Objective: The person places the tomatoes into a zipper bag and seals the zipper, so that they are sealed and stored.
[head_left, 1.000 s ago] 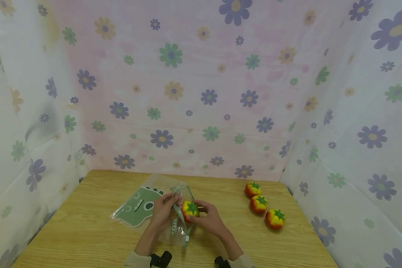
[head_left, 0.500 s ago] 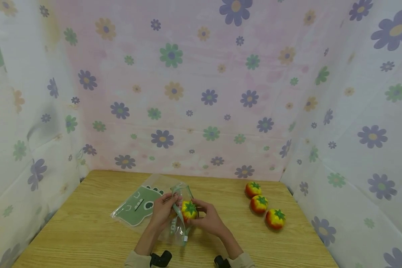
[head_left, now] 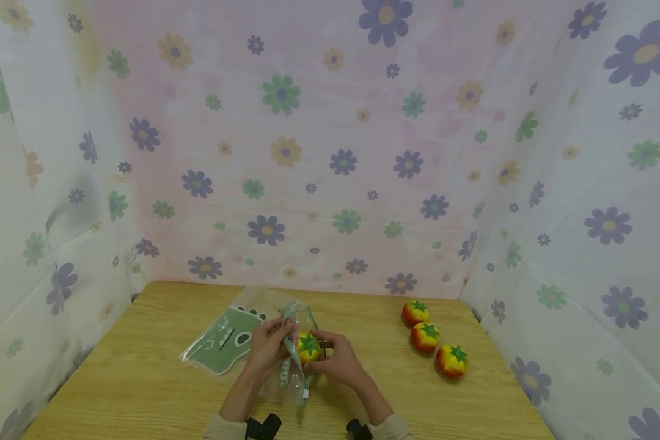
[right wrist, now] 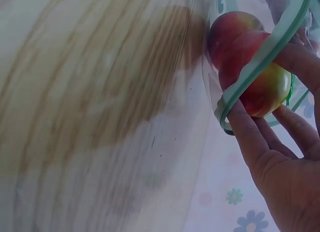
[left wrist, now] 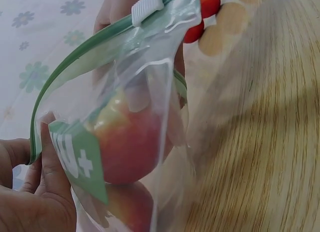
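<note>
My left hand [head_left: 266,348] pinches the green-edged rim of a clear zip bag [head_left: 294,382], holding its mouth apart. A glossy red-and-yellow toy fruit with a green leafy top [head_left: 308,347] is in my right hand [head_left: 338,360], gripped between thumb and fingers. In the right wrist view the fruit [right wrist: 262,87] sits within the bag's green-rimmed mouth [right wrist: 265,57]. Seen through the plastic in the left wrist view, the fruit [left wrist: 132,142] has a second red rounded shape [left wrist: 130,204] below it; whether that is another fruit or a reflection, I cannot tell. The bag's white slider [left wrist: 147,8] hangs at one end.
Left of my hands lies a flat clear bag with a green cartoon face [head_left: 225,339] on the wooden table [head_left: 143,379]. Three matching toy fruits [head_left: 425,337] stand in a slanting row at the right. Flower-printed cloth [head_left: 308,140] encloses the table's back and sides.
My right hand has moved slightly left with the toy fruit, bringing it further into the bag's mouth. The left hand keeps its hold on the rim, and the three fruits stay put.
</note>
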A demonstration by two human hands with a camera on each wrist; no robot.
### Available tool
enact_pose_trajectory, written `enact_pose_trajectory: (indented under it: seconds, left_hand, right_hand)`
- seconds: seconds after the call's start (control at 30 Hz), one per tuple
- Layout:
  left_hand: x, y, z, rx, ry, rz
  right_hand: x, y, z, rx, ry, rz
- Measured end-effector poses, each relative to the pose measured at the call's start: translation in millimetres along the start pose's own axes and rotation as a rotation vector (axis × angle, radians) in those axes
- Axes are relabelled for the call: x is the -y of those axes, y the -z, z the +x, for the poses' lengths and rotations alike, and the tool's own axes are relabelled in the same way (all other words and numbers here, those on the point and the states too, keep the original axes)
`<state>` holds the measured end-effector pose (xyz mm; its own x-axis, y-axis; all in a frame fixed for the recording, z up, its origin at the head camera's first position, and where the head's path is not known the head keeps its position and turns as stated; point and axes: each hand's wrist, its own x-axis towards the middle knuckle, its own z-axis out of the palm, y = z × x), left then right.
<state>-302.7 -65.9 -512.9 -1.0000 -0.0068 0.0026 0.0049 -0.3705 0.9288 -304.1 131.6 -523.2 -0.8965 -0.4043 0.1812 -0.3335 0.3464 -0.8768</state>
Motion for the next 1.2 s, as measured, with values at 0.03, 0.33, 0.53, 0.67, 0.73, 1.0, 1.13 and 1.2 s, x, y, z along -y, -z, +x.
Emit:
enact_pose_trajectory:
  seconds: [0.03, 0.33, 0.53, 0.67, 0.73, 1.0, 1.13, 1.2]
  left_hand:
    - [0.6, 0.3, -0.2, 0.001, 0.0, 0.001]
    - [4.1, 0.3, 2.9, -0.013, 0.003, 0.028]
    - [4.6, 1.5, 3.1, -0.033, 0.012, 0.063]
    - [3.2, 2.0, 2.2, -0.03, 0.023, 0.098]
    - [3.0, 2.4, 1.9, -0.026, 0.026, 0.103]
    - [4.0, 3.0, 4.9, -0.016, 0.026, 0.067]
    - [3.8, 2.9, 6.1, -0.013, 0.007, 0.047]
    - [3.5, 2.1, 5.9, -0.005, -0.002, 0.035]
  right_hand:
    - [-0.2, -0.9, 0.2, 0.0, 0.007, -0.011]
    - [-1.0, -6.1, 3.2, -0.011, 0.029, -0.057]
    - [-3.1, -8.7, 3.2, 0.037, 0.039, -0.005]
    - [-3.2, -8.7, 3.2, 0.08, 0.026, 0.028]
    - [-2.9, -8.6, 3.2, 0.092, 0.017, 0.035]
    - [1.1, -9.0, 5.5, 0.099, 0.032, 0.026]
    - [2.2, -9.8, 7.5, 0.114, 0.062, 0.002]
    - [2.1, -10.5, 8.9, 0.117, 0.076, -0.021]
